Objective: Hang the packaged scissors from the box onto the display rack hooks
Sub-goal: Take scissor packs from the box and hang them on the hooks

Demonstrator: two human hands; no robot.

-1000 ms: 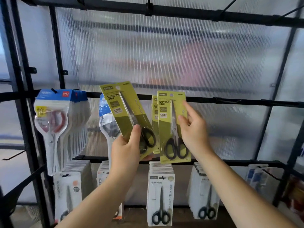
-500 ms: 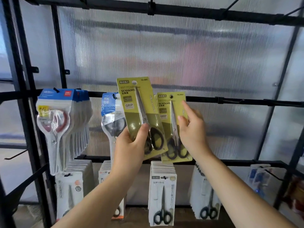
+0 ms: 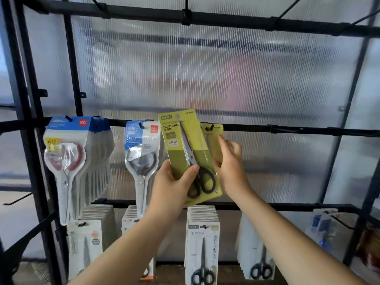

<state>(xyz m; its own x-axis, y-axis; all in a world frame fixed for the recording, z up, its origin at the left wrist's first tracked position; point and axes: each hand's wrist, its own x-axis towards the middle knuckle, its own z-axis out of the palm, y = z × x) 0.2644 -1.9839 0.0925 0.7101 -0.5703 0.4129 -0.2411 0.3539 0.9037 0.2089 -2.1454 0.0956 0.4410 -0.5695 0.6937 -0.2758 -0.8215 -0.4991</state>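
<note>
My left hand (image 3: 172, 186) grips the lower part of a green packaged scissors (image 3: 185, 149) with black handles and holds it upright, slightly tilted, in front of the middle rack bar (image 3: 308, 130). Behind it, another green pack (image 3: 214, 140) hangs on a hook (image 3: 211, 127) of that bar, mostly covered by the held pack. My right hand (image 3: 232, 165) is blurred, with fingers spread against the hanging pack's right side. The box is out of view.
Blue-topped scissors packs hang left of the green ones, a thick stack (image 3: 65, 153) and a single pack (image 3: 141, 153). White scissors packs (image 3: 202, 243) fill the lower row. Bare hooks (image 3: 287, 129) stick out to the right on the middle bar. A translucent ribbed panel backs the rack.
My left hand carried its green pack right, in front of the hanging one. My right hand slid the other pack back on the hook and loosened its fingers.
</note>
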